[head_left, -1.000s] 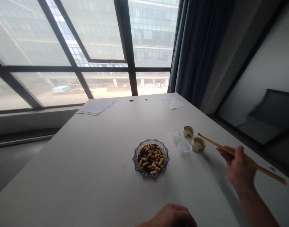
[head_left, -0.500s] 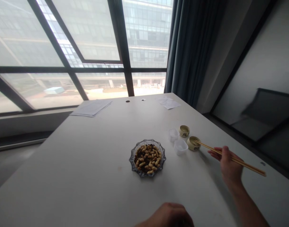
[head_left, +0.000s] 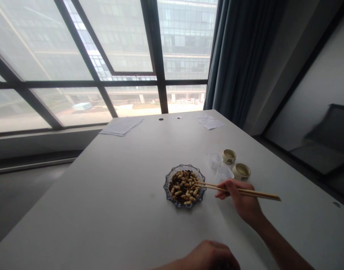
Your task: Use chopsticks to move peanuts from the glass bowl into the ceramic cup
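My right hand is closed around a pair of wooden chopsticks. Their thin tips reach the right side of a scalloped glass bowl, at the peanuts heaped in it with small dark pieces; whether they pinch one cannot be made out. Along the bottom edge, my left hand rests curled in a loose fist, its fingers mostly in shadow, with no object showing in it. Behind my right hand are a clear plastic cup, partly covered, and a cream ceramic cup with a dark mark.
Farther back stand another clear plastic cup and a second cream cup. Stacked papers lie at the table's far left, loose sheets at the far right. Windows and a dark curtain rise beyond the white table.
My right hand has moved left, taking the chopstick tips from the nearer cream cup to the glass bowl. The camera view has turned slightly left. My left hand stays at the bottom edge.
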`<move>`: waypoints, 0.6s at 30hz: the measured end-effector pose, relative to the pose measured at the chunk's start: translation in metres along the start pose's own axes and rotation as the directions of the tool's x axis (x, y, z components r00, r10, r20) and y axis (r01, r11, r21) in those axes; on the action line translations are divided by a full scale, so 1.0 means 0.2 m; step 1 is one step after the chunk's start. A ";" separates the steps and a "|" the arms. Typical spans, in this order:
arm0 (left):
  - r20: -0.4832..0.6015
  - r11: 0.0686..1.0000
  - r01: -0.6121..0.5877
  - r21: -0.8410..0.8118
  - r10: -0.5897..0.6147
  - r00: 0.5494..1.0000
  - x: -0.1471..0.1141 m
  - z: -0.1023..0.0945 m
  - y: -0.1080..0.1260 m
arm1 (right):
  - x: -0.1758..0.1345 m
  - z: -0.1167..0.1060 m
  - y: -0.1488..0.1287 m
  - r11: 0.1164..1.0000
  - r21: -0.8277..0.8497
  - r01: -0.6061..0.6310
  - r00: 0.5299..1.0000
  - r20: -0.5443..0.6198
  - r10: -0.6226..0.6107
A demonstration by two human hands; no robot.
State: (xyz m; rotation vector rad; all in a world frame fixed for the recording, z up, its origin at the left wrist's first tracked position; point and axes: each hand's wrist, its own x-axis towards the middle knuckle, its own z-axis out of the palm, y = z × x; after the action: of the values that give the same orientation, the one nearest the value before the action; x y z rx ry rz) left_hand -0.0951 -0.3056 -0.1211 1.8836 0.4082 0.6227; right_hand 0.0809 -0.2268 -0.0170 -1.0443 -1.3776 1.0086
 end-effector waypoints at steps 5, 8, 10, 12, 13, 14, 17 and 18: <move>0.028 0.998 0.021 0.053 -0.022 0.999 0.00 0.01 -0.02 | 0.01 0.12 0.07 1.000 -0.025 -0.010 0.989 0.150 0.013; 0.047 0.998 0.006 0.069 -0.009 0.999 0.00 0.02 -0.06 | 0.01 0.17 0.11 0.998 -0.008 -0.062 0.984 0.166 0.063; 0.047 0.998 -0.019 0.058 0.016 0.999 0.00 0.03 -0.08 | 0.01 0.19 0.13 0.995 0.003 -0.100 0.984 0.149 0.099; 0.033 0.998 -0.056 0.038 0.055 0.998 0.00 0.03 -0.09 | 0.00 0.21 0.14 0.991 0.007 -0.136 0.984 0.121 0.134; 0.030 0.997 -0.068 0.028 0.068 0.997 0.00 0.03 -0.09 | 0.00 0.21 0.14 0.988 0.007 -0.153 0.983 0.104 0.151; 0.029 0.997 -0.074 0.020 0.073 0.997 -0.01 0.03 -0.09 | -0.01 0.22 0.14 0.986 0.008 -0.168 0.982 0.086 0.166; 0.023 0.997 -0.072 0.000 0.072 0.997 -0.01 0.03 -0.08 | -0.01 0.23 0.15 0.978 0.031 -0.208 0.977 0.052 0.206; 0.020 0.998 -0.070 -0.003 0.070 0.997 -0.01 0.03 -0.08 | -0.02 0.23 0.15 0.975 0.045 -0.219 0.975 0.049 0.217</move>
State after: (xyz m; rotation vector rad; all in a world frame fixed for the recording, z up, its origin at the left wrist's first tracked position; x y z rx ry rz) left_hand -0.0933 -0.3054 -0.1375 1.9073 0.3293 0.6500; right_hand 0.0368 -0.2230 -0.0504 -1.1607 -1.2852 1.2270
